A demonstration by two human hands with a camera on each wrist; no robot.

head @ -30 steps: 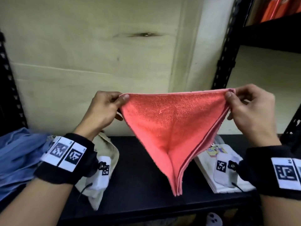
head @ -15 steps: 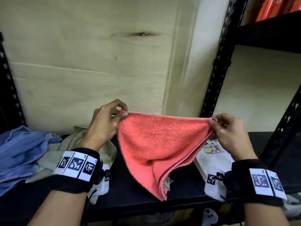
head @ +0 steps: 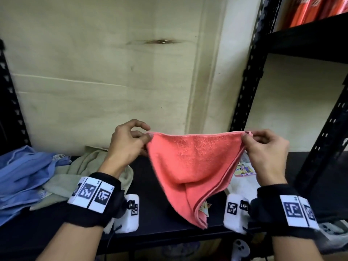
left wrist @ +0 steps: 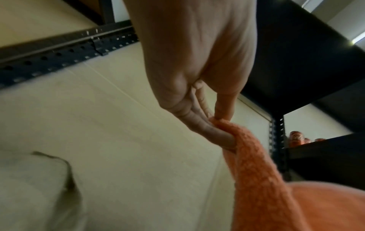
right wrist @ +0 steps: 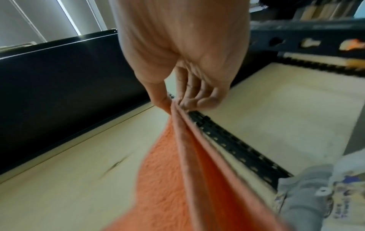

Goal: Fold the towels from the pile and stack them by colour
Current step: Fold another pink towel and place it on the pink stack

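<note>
Hands (head: 128,146) (head: 263,153) pinching coral towel (head: 190,166) corners

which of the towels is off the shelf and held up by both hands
The coral towel: the left hand and right hand each pinch a top corner. The blue and pale green towels lie crumpled on the shelf.

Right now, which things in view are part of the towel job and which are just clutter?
Job:
- coral towel, pinched at its top corners by the left hand and right hand
- blue cloth and pale green cloth heaped on the shelf
- white printed towel

Lying about:
- orange items on the upper shelf
- game controller below
</note>
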